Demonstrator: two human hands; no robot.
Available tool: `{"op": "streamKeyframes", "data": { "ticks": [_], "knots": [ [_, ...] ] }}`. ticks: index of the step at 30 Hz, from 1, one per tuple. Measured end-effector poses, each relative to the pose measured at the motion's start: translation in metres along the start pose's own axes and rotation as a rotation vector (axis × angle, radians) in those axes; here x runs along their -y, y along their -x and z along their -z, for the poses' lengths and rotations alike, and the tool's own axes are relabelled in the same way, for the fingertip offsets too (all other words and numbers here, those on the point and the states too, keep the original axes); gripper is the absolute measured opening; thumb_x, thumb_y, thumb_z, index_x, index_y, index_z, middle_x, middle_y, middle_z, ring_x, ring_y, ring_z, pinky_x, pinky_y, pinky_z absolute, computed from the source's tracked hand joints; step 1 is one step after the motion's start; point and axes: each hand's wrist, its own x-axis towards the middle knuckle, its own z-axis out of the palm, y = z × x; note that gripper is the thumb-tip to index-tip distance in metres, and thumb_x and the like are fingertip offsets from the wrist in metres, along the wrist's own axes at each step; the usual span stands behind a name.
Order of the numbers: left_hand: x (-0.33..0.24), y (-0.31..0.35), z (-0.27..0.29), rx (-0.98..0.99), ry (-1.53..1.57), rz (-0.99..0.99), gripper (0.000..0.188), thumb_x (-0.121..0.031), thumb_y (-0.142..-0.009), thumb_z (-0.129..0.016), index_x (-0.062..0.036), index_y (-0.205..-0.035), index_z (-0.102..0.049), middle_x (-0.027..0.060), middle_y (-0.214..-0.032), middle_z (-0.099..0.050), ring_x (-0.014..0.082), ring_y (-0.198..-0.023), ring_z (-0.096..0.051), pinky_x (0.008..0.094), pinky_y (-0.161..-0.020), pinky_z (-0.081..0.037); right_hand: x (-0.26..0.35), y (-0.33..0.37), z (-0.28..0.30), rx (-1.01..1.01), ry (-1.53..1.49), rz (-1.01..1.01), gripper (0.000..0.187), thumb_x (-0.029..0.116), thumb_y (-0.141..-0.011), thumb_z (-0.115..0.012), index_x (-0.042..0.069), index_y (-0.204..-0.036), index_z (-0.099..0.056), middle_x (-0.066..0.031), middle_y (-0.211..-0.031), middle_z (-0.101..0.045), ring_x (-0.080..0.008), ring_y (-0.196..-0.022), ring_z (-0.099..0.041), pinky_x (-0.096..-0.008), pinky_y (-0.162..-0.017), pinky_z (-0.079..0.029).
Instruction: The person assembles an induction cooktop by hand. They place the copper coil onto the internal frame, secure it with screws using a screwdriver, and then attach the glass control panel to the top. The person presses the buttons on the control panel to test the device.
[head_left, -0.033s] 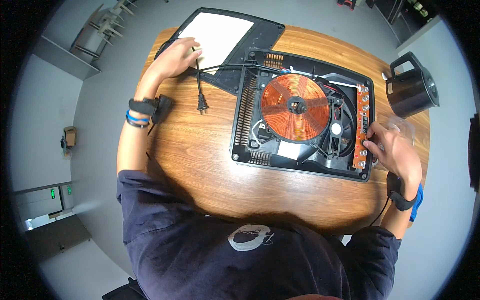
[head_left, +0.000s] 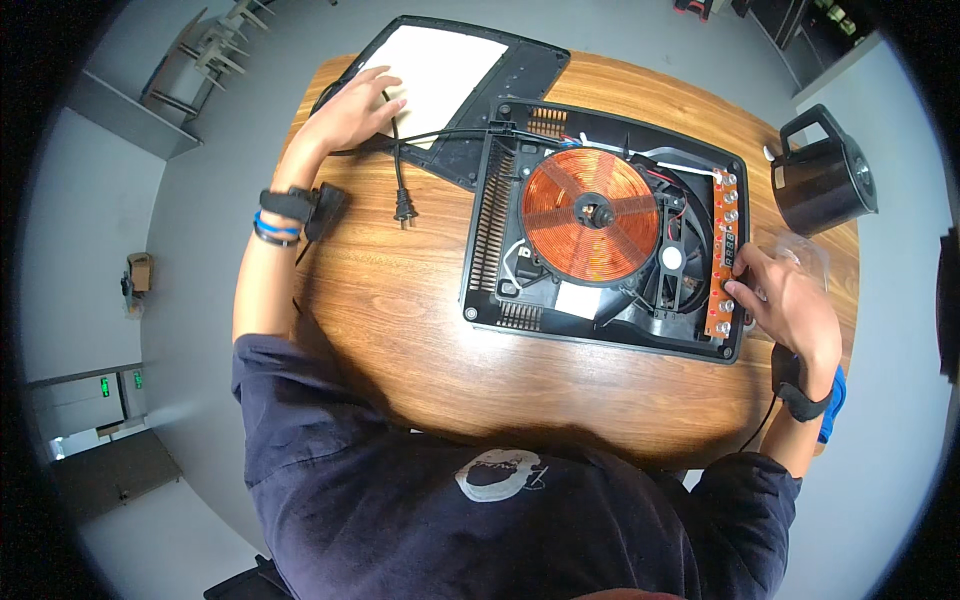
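Observation:
An opened induction cooker base (head_left: 590,320) lies on the table, with a round copper coil (head_left: 545,225) and a black fan (head_left: 690,285) beside it. Along its right side runs an orange control board (head_left: 718,290) with several silver buttons. My right hand (head_left: 795,305) is closed at this board, thumb and index finger pinching at its right edge; the other fingers curl out of sight. My left hand (head_left: 350,115) is open, fingers stretched over the black cooker cover (head_left: 530,70) with its white sheet (head_left: 440,75). A black power cord (head_left: 455,131) passes by those fingers.
The cord's two-pin plug (head_left: 404,212) rests on the wooden table (head_left: 400,320), left of the base. At the right edge stands a black jug (head_left: 822,180) with a handle. Crumpled clear plastic (head_left: 812,255) lies behind my right hand.
My left hand and wrist have shifted very slightly up and away. The right hand stays at the control board, and the cooker parts have not moved.

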Motion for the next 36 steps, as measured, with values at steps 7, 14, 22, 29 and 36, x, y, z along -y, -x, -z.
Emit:
{"op": "streamKeyframes", "data": {
  "ticks": [7, 14, 22, 29, 36],
  "knots": [
    [0.048, -0.058, -0.038, 0.269, -0.107, 0.357, 0.119, -0.084, -0.106, -0.058, -0.0004, -0.184, -0.023, 0.0446, -0.183, -0.022, 0.0599, -0.170, -0.029, 0.0577, -0.139, -0.033, 0.002, 0.005, -0.018, -0.171, 0.028, 0.061, 0.020, 0.019, -0.107, -0.079, 0.003, -0.115, -0.069, -0.0217, -0.097, -0.077, -0.0488, -0.095, -0.074, -0.0549, -0.086, -0.057],
    [0.069, -0.066, -0.028, 0.247, -0.051, 0.538, 0.141, -0.101, -0.090, -0.061, 0.0069, -0.178, -0.036, 0.0457, -0.169, -0.049, 0.0601, -0.158, -0.051, 0.0631, -0.129, -0.045, -0.002, 0.008, -0.025, -0.171, -0.030, 0.033, 0.021, 0.019, -0.107, -0.079, 0.002, -0.115, -0.068, -0.0257, -0.101, -0.077, -0.0506, -0.099, -0.075, -0.0569, -0.086, -0.058],
    [0.062, -0.050, -0.010, 0.279, -0.143, 0.637, 0.073, -0.045, -0.094, -0.073, 0.0042, -0.148, -0.074, 0.0345, -0.138, -0.078, 0.0450, -0.133, -0.075, 0.0488, -0.110, -0.059, -0.003, 0.013, -0.024, -0.195, -0.092, 0.043, 0.020, 0.017, -0.108, -0.078, 0.001, -0.113, -0.067, -0.0252, -0.102, -0.075, -0.0498, -0.096, -0.074, -0.0539, -0.082, -0.057],
    [0.076, -0.019, 0.010, 0.443, -0.185, 0.611, 0.053, -0.031, -0.092, -0.073, 0.0044, -0.131, -0.083, 0.0313, -0.129, -0.082, 0.0417, -0.124, -0.080, 0.0461, -0.103, -0.061, -0.003, 0.015, -0.024, -0.194, -0.118, 0.044, 0.020, 0.018, -0.109, -0.077, 0.001, -0.112, -0.067, -0.0256, -0.100, -0.075, -0.0506, -0.095, -0.073, -0.0551, -0.082, -0.057],
    [0.116, 0.019, -0.004, 0.125, -0.001, 0.690, 0.050, -0.034, -0.099, -0.078, 0.0052, -0.129, -0.082, 0.0294, -0.130, -0.082, 0.0410, -0.128, -0.079, 0.0469, -0.109, -0.060, -0.005, 0.008, -0.029, -0.191, -0.105, 0.034, 0.022, 0.020, -0.109, -0.077, 0.001, -0.108, -0.065, -0.0252, -0.097, -0.074, -0.0505, -0.096, -0.073, -0.0563, -0.082, -0.056]
  ]
}}
